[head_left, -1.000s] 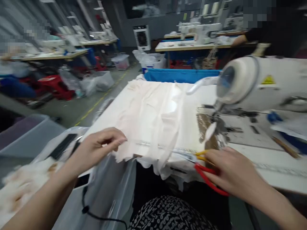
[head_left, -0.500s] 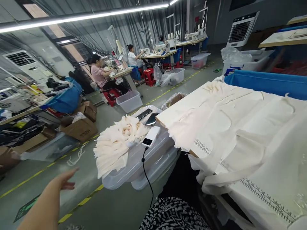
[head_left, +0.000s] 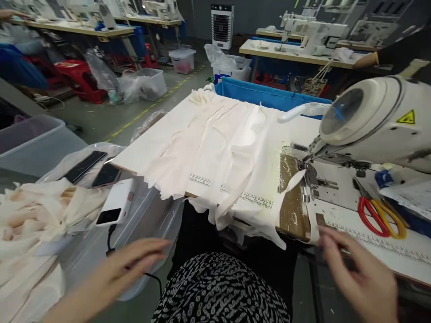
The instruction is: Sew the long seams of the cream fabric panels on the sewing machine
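Observation:
My left hand hangs over the edge of the clear plastic bin, fingers stretched out and slightly blurred, holding nothing. At the table's front edge on the right, my right hand has its fingertips together at the end of a thin cream fabric strip. The strip runs up to the needle area of a white sewing machine. Cream fabric pieces lie spread over the white table, some hanging over its front edge beside a printed ruler.
Red and yellow-handled scissors lie right of the needle area. On the bin are two phones, a cabled white power bank and a cream fabric pile. A blue cloth bin stands behind the table.
The view has swung right, bringing the sewing machine, scissors and my right hand into sight. My left hand has come from over the floor to beside the bin.

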The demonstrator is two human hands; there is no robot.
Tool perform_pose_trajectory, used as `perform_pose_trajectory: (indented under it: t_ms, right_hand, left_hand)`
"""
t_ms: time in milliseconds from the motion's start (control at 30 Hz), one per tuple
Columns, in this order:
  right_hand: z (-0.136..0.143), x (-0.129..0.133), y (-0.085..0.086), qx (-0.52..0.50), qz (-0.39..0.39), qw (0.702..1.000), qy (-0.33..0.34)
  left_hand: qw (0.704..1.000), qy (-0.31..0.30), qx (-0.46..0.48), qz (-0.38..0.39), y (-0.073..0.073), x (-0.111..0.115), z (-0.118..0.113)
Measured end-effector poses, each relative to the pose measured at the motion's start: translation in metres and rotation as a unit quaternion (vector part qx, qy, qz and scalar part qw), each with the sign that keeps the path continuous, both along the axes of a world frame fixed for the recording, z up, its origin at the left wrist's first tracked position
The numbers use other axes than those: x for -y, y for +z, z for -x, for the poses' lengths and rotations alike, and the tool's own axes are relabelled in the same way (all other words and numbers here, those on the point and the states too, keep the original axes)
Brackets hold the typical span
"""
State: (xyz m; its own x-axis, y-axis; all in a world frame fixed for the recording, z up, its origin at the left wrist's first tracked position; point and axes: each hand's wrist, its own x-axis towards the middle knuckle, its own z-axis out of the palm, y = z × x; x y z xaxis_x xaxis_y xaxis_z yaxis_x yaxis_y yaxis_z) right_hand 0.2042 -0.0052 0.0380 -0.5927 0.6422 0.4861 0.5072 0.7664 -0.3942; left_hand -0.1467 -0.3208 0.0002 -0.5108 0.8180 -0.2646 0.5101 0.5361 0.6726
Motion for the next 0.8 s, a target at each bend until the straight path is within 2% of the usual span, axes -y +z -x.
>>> perform_pose_trajectory:
  t_ms: [67, 100, 167, 267, 300, 367, 467, 533, 600, 700, 800]
  right_hand:
    - [0.020, 0.030, -0.007, -0.005, 0.046, 0.992, 0.121]
    - [0.030, 0.043, -0.011, 0.001, 0.075, 0.984, 0.164]
    - [0.045, 0.064, -0.022, 0.015, 0.122, 0.969, 0.214]
    - [0.055, 0.081, -0.037, 0.043, 0.194, 0.955, 0.219]
    - [0.057, 0.084, -0.042, 0.049, 0.224, 0.950, 0.211]
    - [0.063, 0.086, -0.050, 0.061, 0.285, 0.938, 0.189]
    - [0.079, 0.092, -0.059, 0.102, 0.317, 0.930, 0.156]
    - [0.091, 0.101, -0.062, 0.115, 0.293, 0.940, 0.129]
    - [0.099, 0.113, -0.061, 0.080, 0.269, 0.955, 0.100]
    - [0.101, 0.127, -0.055, -0.011, 0.260, 0.962, 0.089]
    - [0.095, 0.127, -0.047, -0.024, 0.239, 0.964, 0.112]
  left_hand:
    - [0.990, -0.091, 0.102, -0.034, -0.017, -0.048, -0.028]
    - [0.986, -0.090, 0.129, -0.059, -0.026, -0.070, -0.041]
    - [0.985, -0.038, 0.117, -0.120, -0.044, -0.107, -0.059]
    - [0.981, 0.029, 0.112, -0.158, -0.062, -0.139, -0.070]
    - [0.979, 0.025, 0.119, -0.165, -0.066, -0.144, -0.070]
    - [0.977, -0.029, 0.120, -0.176, -0.068, -0.147, -0.068]
    - [0.980, -0.094, 0.074, -0.160, -0.061, -0.138, -0.067]
    - [0.986, -0.078, 0.051, -0.142, -0.050, -0.129, -0.072]
    - [0.987, -0.058, 0.039, -0.146, -0.036, -0.123, -0.080]
    - [0.976, -0.041, 0.040, -0.211, -0.016, -0.126, -0.095]
    - [0.957, -0.036, 0.092, -0.272, -0.002, -0.140, -0.110]
